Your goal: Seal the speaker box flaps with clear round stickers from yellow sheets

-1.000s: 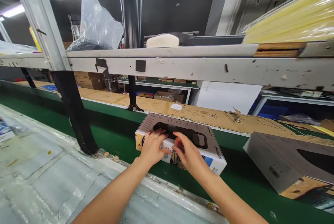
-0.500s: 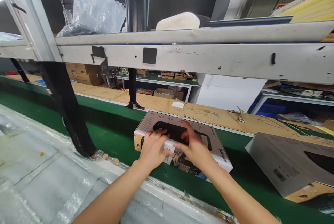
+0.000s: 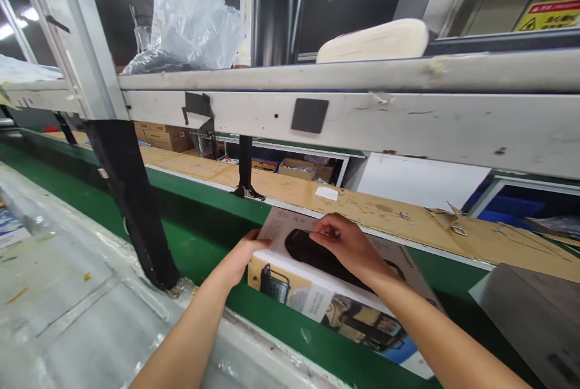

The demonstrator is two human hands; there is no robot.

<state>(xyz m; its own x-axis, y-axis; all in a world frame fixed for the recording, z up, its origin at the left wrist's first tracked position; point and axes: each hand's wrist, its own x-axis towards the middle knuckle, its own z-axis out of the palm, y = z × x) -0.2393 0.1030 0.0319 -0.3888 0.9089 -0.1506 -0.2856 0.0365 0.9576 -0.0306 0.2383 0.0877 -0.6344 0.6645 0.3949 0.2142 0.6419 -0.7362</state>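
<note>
A printed cardboard box [image 3: 290, 277] lies flat on the green conveyor belt, with a black device pictured on its white top. My left hand [image 3: 242, 256] grips the box's left end, its thumb on the top edge and its other fingers mostly hidden behind the end. Over the top face, near the far edge, is my right hand [image 3: 347, 241], with thumb and fingertips drawn together in a pinch. Whether anything is between those fingertips, I cannot make out.
Another box [image 3: 521, 322] sits on the green belt [image 3: 203, 232] to the right. A black-wrapped post [image 3: 131, 202] stands at the left. The white shelf beam [image 3: 226, 114] crosses above the belt. Brown cardboard [image 3: 294, 189] lines the far side.
My left hand has moved from the box's front top edge to its left end. My right hand has gone from spread fingers to a pinch. The view has shifted, showing more of the box's front.
</note>
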